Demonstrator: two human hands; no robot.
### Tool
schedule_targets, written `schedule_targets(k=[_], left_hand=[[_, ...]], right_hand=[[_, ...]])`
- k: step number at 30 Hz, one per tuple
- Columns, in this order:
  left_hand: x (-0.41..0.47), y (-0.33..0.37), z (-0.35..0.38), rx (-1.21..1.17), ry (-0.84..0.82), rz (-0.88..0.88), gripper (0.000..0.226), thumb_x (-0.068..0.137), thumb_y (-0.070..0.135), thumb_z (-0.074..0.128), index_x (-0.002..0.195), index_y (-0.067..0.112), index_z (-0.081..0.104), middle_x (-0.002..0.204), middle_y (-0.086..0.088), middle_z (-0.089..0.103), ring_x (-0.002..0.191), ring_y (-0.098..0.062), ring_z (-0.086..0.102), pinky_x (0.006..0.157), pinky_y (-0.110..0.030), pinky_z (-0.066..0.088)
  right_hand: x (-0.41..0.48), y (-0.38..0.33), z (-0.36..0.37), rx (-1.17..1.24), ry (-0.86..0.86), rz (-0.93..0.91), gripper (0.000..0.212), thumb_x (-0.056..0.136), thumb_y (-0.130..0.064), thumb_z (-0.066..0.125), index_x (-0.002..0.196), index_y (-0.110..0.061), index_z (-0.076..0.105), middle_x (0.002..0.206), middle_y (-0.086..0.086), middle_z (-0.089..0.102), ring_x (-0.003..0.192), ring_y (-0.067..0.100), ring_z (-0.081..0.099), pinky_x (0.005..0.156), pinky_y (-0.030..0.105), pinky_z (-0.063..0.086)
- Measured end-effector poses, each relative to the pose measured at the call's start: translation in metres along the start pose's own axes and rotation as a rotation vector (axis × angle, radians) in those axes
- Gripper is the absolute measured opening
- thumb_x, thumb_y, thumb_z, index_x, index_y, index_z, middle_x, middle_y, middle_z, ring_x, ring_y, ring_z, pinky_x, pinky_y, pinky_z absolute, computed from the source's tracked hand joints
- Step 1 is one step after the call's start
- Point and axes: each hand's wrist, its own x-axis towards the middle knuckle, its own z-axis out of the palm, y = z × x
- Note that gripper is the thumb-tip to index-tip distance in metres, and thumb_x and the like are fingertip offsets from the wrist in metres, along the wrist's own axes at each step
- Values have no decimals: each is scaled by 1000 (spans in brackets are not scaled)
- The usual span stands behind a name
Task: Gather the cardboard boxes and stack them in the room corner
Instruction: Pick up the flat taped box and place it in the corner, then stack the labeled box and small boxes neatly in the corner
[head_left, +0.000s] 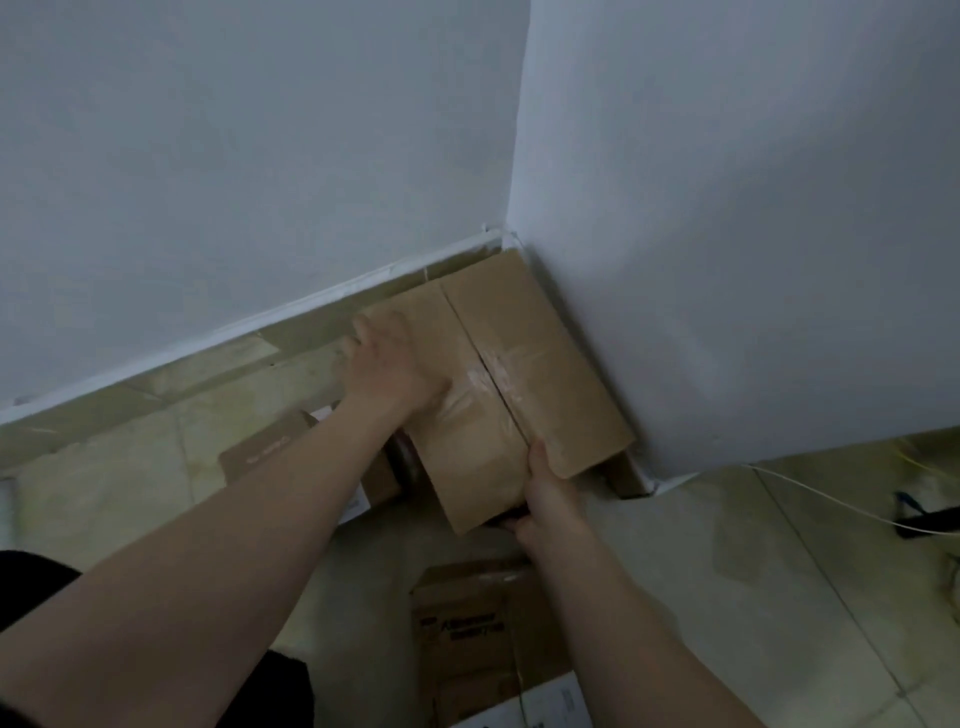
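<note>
A large brown cardboard box (524, 364) with a taped centre seam sits in the room corner, its far end against both white walls. My left hand (392, 364) lies flat on its top left part, fingers spread. My right hand (545, 491) grips the box's near edge, thumb on top and fingers underneath. Below it, part of another box (626, 475) shows at the right wall's base. A smaller box (265, 449) lies on the floor to the left, and a printed box (467, 634) sits near my feet.
White walls meet at the corner (506, 231) with a white skirting strip. The floor is beige tile (727, 561). A white cable (831, 506) and a dark item (919, 512) lie on the floor at the right. A dark roll (402, 460) sits beside the box.
</note>
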Motion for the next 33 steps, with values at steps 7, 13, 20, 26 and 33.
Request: schedule_targets(k=[7, 13, 20, 26, 33], left_hand=[[-53, -19, 8, -227, -144, -54, 34, 88, 38, 75, 106, 19, 53, 103, 0, 59, 92, -23, 59, 75, -36, 49], [-88, -41, 23, -440, -547, -195, 59, 82, 54, 82, 109, 3, 71, 99, -17, 77, 85, -32, 76, 81, -46, 65], [-136, -46, 54, -359, -1038, -338, 107, 75, 50, 90, 162, 29, 32, 162, -18, 38, 131, -44, 57, 90, -51, 62], [-143, -41, 47, -314, -1041, -252, 84, 84, 22, 87, 155, 30, 43, 145, -11, 48, 123, -41, 62, 90, -55, 62], [-128, -30, -57, -371, -861, -99, 51, 84, 23, 87, 129, 19, 63, 118, -8, 65, 96, -27, 71, 63, -38, 65]], right_hand=[[43, -10, 33, -11, -64, -28, 64, 98, -54, 66, 144, -12, 50, 128, 20, 67, 100, 41, 66, 71, 59, 60], [24, -36, -21, -629, -194, -60, 63, 94, -61, 66, 136, -15, 58, 133, 7, 66, 107, 23, 62, 89, 41, 49], [13, -28, -110, -1374, -259, 285, 112, 65, -63, 92, 156, -17, 44, 152, 17, 51, 130, 48, 56, 98, 63, 57], [-8, -26, -98, -1379, -321, 174, 101, 68, -26, 100, 152, -9, 45, 143, 19, 60, 119, 43, 67, 86, 61, 63], [-70, -97, -60, -1349, -397, -30, 109, 34, -45, 102, 129, -5, 66, 119, 17, 76, 104, 36, 76, 89, 55, 64]])
